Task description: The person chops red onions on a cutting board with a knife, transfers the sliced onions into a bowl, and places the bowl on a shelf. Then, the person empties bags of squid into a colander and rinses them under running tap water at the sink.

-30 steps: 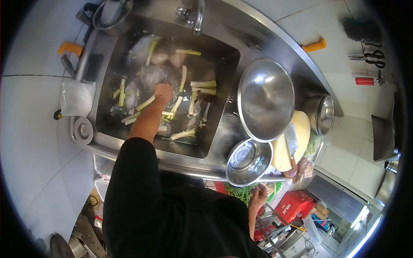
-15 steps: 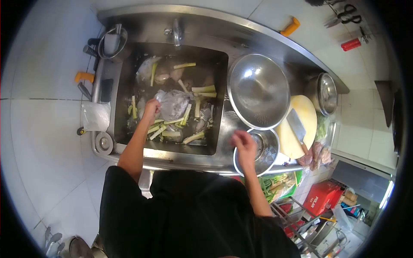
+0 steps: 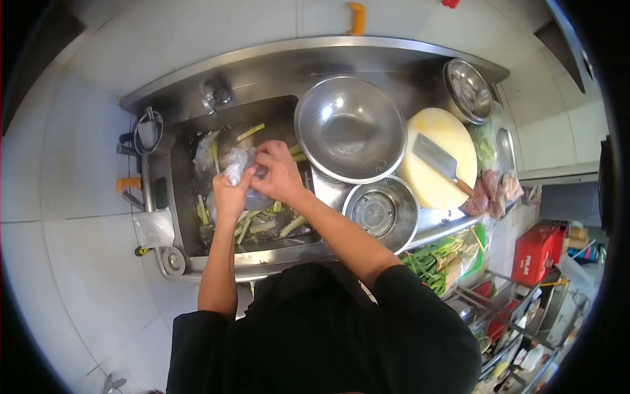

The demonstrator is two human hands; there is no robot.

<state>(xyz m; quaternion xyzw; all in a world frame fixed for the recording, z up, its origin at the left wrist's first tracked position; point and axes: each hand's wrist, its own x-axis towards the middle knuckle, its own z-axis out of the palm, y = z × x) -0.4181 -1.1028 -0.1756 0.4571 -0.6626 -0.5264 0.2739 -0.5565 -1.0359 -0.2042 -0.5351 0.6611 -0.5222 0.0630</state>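
Over the sink (image 3: pixel 275 248), a clear plastic bag (image 3: pixel 236 165) is pinched between my two hands. My left hand (image 3: pixel 231 195) is closed around its gathered part, with the crumpled plastic bunched above the fingers. From the other side, my right hand (image 3: pixel 281 174) grips the same bag, its fingertips touching the left thumb; its palm is partly hidden. Below lie pale green and white vegetable stalks (image 3: pixel 251 132) in dark water, along with pale lumps I cannot identify.
Right of the sink stand a large steel colander (image 3: pixel 351 131) and a smaller strainer (image 3: pixel 384 213). A cleaver (image 3: pixel 433 156) lies on a round cutting board (image 3: pixel 453 131). Bagged reddish meat (image 3: pixel 477 200) is beside it. A green crate of vegetables (image 3: pixel 436 266) sits below the counter edge.
My right hand has moved left from above the small strainer to the plastic bag. The bag is now raised and bunched between both hands. The view has shifted right.
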